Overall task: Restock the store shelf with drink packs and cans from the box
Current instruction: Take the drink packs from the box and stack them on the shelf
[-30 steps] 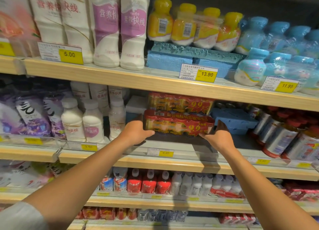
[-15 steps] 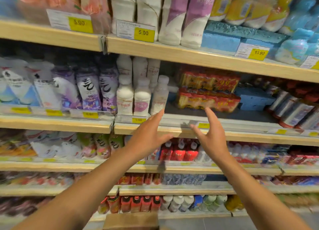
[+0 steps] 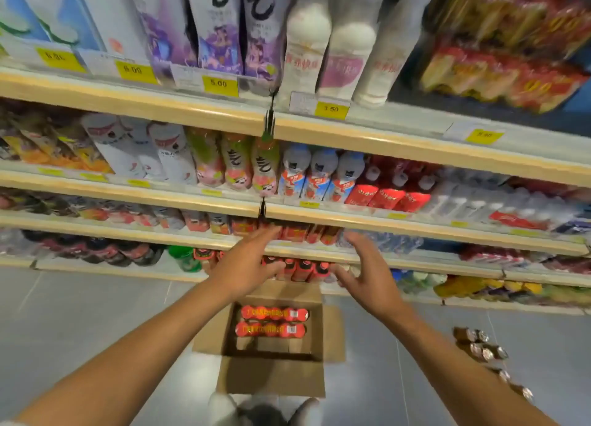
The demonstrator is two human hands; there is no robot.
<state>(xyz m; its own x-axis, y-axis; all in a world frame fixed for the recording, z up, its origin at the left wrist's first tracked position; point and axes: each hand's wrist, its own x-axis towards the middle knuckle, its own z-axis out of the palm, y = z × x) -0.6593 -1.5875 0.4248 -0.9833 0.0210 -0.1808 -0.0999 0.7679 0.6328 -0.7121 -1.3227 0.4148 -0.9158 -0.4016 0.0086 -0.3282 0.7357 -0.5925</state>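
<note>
Both the left hand (image 3: 246, 270) and right hand (image 3: 367, 277) hang open and empty above the box (image 3: 271, 377), whose two red drink packs (image 3: 271, 321) lie crosswise below, about midway between them.

Two red drink packs (image 3: 273, 313) lie side by side in one open cardboard box (image 3: 271, 374) on the floor; two more packs (image 3: 499, 74) sit stacked on the shelf at upper right; three white bottles (image 3: 339, 51) stand beside them; about four cans (image 3: 479, 345) lie on the floor at right (blurred, so roughly); two empty hands (image 3: 246, 272) reach forward.
</note>
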